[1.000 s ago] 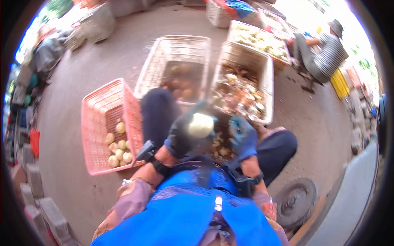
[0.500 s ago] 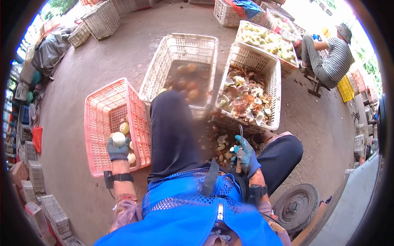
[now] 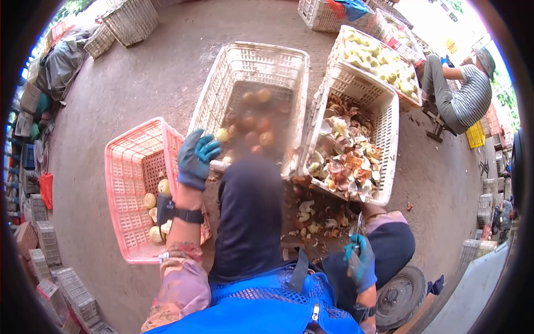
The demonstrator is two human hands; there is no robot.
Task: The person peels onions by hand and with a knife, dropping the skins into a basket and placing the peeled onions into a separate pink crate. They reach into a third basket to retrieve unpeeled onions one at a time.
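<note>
My left hand point(image 3: 197, 158), in a blue-grey work glove, reaches over the near left corner of a white crate point(image 3: 204, 100). Its fingers are apart and hold nothing that I can see. Close to the fingertips lies a pale onion point(image 3: 222, 135); several reddish-brown onions point(image 3: 266, 138) sit deeper in that crate, partly blurred. Gloved too, my right hand point(image 3: 360, 260) is closed around the handle of a knife point(image 3: 359, 224), blade pointing up and away from me. Below my left hand, a pink crate point(image 3: 123, 206) contains several pale peeled onions point(image 3: 150, 200).
A second white crate point(image 3: 391, 133) is filled with onion skins point(image 3: 350, 161). Behind it stands a crate of peeled onions point(image 3: 381, 58). Scraps point(image 3: 311, 220) litter the floor by my legs. At right a person point(image 3: 464, 94) sits low; a wheel point(image 3: 397, 295) is near my right side.
My left hand let go of a peeled onion in the pink crate and moved up and right to the white crate. My right hand, with the knife, shifted down and right. The view turned slightly.
</note>
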